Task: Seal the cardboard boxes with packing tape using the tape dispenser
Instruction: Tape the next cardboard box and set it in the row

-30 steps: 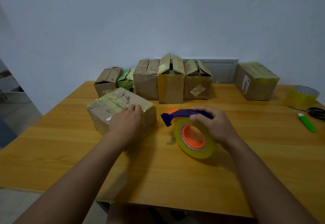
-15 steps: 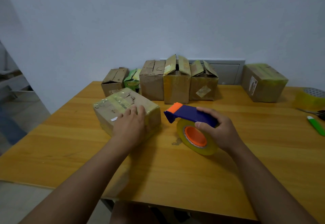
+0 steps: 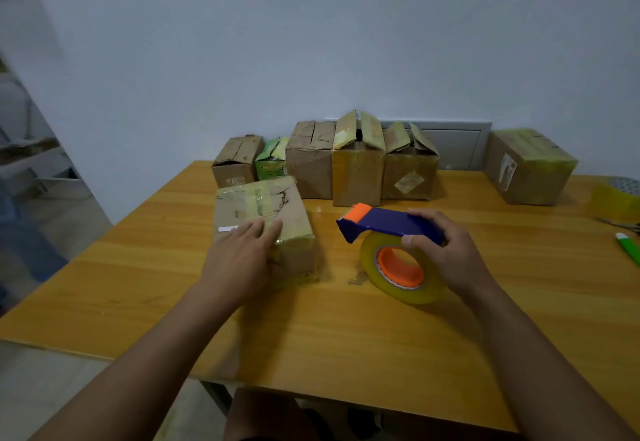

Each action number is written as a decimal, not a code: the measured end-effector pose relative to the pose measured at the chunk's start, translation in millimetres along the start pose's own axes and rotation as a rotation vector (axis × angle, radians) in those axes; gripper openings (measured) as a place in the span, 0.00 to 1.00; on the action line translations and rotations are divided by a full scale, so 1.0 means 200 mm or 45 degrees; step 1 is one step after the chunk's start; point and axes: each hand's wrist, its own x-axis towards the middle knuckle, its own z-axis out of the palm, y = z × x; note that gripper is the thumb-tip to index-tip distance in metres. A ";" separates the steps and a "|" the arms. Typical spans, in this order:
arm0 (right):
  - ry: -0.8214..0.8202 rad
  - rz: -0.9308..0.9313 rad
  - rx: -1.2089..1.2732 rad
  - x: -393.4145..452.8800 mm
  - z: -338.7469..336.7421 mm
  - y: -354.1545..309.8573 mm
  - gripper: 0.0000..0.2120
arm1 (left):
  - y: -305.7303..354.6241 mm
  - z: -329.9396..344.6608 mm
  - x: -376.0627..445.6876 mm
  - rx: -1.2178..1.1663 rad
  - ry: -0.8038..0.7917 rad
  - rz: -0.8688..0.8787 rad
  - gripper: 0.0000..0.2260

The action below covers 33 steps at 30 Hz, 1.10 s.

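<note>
the taped box (image 3: 266,212) has turned under flat left fingers (image 3: 258,233); right fingers (image 3: 420,214) clamp the tape dispenser (image 3: 388,224).

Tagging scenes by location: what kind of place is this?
Probably a small indoor packing station, not a warehouse: a wooden table against a plain wall, cardboard boxes lined up along it, and a tape dispenser in the right hand.
</note>
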 end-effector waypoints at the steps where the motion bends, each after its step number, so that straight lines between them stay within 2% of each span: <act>1: 0.061 -0.004 0.027 0.00 0.01 0.01 0.23 | 0.00 0.00 -0.01 -0.015 0.000 0.026 0.35; 5: 0.171 -0.053 0.123 0.00 -0.03 -0.04 0.25 | 0.01 -0.02 -0.03 -0.091 -0.011 0.194 0.37; 9: 0.150 -0.129 0.251 0.01 -0.13 -0.12 0.26 | 0.07 -0.02 -0.03 -0.126 -0.003 0.302 0.38; 16: 0.141 -0.148 0.313 0.02 -0.16 -0.16 0.28 | 0.20 -0.02 0.02 -0.163 0.053 0.449 0.34; 22: 0.135 -0.189 0.331 0.04 -0.16 -0.22 0.26 | 0.34 0.00 0.13 -0.109 0.047 0.464 0.35; 29: 0.059 -0.238 0.346 0.05 -0.22 -0.27 0.26 | 0.30 -0.03 0.15 -0.111 -0.071 0.514 0.34; 31: 0.032 -0.243 0.338 0.05 -0.22 -0.27 0.27 | 0.27 -0.08 0.16 -0.308 -0.186 0.482 0.34; 33: 0.011 -0.247 0.334 0.05 -0.21 -0.26 0.27 | 0.26 -0.15 0.15 -0.812 -0.194 0.303 0.28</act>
